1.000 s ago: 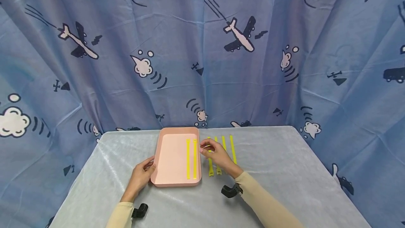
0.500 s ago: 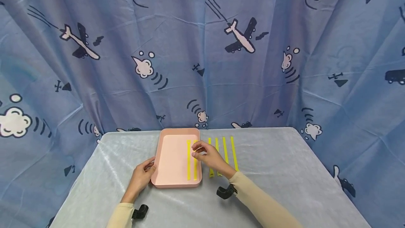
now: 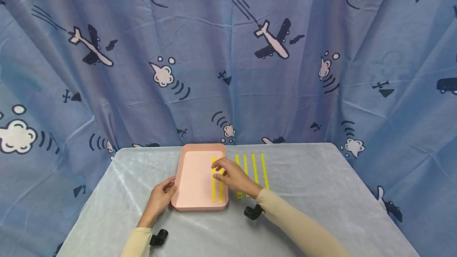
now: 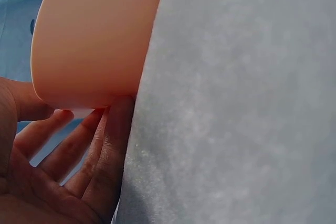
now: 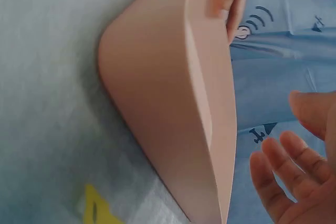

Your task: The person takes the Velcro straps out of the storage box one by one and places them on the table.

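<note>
A pink tray (image 3: 192,177) lies on the table, with two long yellow straps (image 3: 214,189) side by side along its right part. At the tray's left edge, my left hand (image 3: 159,201) holds the wall. The left wrist view shows the thumb at the rim and the fingers of that hand (image 4: 79,166) against the outer side. Above the tray's right side hovers my right hand (image 3: 233,175), its fingers loosely bent and apart, holding nothing. It hides part of the straps beneath. In the right wrist view, this hand (image 5: 294,182) is clear of the tray wall (image 5: 152,87).
Several more yellow straps (image 3: 255,165) lie in a row on the grey tablecloth (image 3: 303,185), just right of the tray. One wide end with a slot (image 5: 97,208) shows in the right wrist view. A blue patterned curtain (image 3: 200,102) hangs behind the table.
My right hand has moved left from beside the tray's right edge to over its inside, and its thumb and fingers stand further apart. My left hand stays at the tray.
</note>
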Tool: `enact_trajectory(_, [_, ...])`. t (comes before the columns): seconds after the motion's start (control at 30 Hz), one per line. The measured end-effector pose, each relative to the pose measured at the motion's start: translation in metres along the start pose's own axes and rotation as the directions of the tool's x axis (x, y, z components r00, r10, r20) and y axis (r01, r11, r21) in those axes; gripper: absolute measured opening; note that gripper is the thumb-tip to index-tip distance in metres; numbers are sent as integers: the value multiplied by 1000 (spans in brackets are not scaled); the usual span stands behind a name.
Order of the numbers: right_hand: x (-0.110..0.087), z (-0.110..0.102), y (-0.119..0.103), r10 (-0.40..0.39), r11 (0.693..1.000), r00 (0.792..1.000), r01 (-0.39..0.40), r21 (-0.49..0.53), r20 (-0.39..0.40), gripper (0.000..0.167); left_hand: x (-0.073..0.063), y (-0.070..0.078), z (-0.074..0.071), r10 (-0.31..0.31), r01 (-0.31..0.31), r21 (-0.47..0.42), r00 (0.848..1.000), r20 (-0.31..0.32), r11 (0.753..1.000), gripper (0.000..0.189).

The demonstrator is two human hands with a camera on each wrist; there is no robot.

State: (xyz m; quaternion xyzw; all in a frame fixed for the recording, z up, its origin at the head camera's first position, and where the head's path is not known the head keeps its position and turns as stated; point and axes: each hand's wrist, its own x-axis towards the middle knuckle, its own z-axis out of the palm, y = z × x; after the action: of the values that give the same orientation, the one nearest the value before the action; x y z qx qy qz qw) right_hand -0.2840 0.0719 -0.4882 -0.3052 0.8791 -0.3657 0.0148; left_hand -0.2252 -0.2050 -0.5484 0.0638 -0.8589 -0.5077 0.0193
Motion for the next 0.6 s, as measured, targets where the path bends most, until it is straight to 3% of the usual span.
enact_trajectory(0.27, [7, -3, -1, -99, 963, 990, 121, -241, 103, 23, 2, 0, 0, 10, -10, 7, 1000, -2, 1000, 45])
enact_trajectory(0.47, [13, -2, 0, -134, 914, 974, 193, -357, 182, 26, 1, 1, 0, 14, -14, 2, 1000, -1, 1000, 44])
enact_trajectory(0.6, [18, 2, 3, -168, 862, 959, 255, -437, 227, 27, -1, 1, 0, 7, -7, -2, 1000, -2, 1000, 44])
